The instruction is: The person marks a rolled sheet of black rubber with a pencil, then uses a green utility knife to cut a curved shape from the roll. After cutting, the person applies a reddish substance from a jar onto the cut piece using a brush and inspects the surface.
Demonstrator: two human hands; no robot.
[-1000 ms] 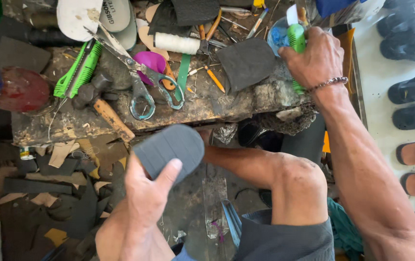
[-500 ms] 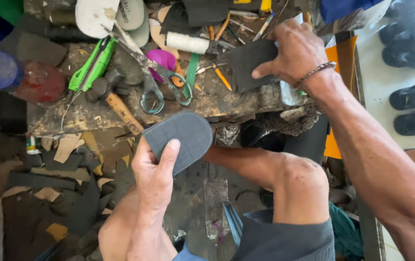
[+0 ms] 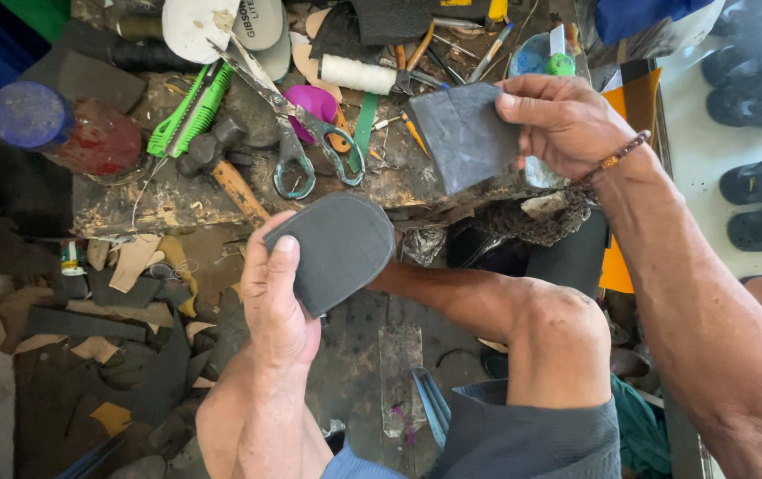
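the left hand (image 3: 274, 302) grips a rounded grey sole piece (image 3: 341, 250) above the knee (image 3: 558, 341). farther out, the right hand (image 3: 558, 120) pinches a dark rubber sheet (image 3: 463, 133) over the workbench (image 3: 177, 200). it looks like matching patch to sole; laying them together needs careful lining up.

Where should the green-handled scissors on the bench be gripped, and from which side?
Best at the finger loops of the scissors, coming from the near bench edge. The loops point toward the person and lie in the open, while the blades run away under a white sole piece and a green utility knife lies close alongside. Both hands are occupied.
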